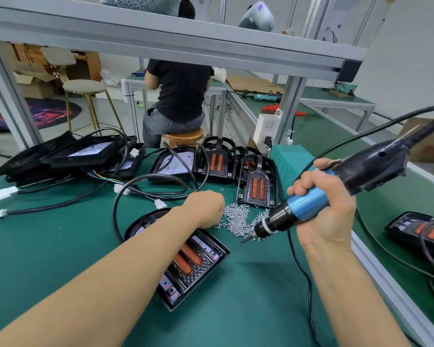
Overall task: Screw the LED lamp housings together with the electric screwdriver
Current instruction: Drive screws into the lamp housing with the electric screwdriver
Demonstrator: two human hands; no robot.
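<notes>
Here, a green mat point(60, 246) covers an aluminium-framed bench point(376, 269).

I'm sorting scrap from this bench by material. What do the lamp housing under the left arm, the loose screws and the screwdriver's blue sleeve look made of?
Lamp housing: likely moulded black plastic, glossy, with a ribbed texture around orange translucent lenses.
Loose screws: metal, seemingly plated steel, given their bright silver glint.
Blue sleeve in the right hand: satin metallic sheen suggests anodised aluminium, though coated plastic is possible.

Black LED lamp housing point(186, 259) lies flat, frame centre — blue-black electric screwdriver point(311, 204) tilted, centre right, bit down-left.
</notes>
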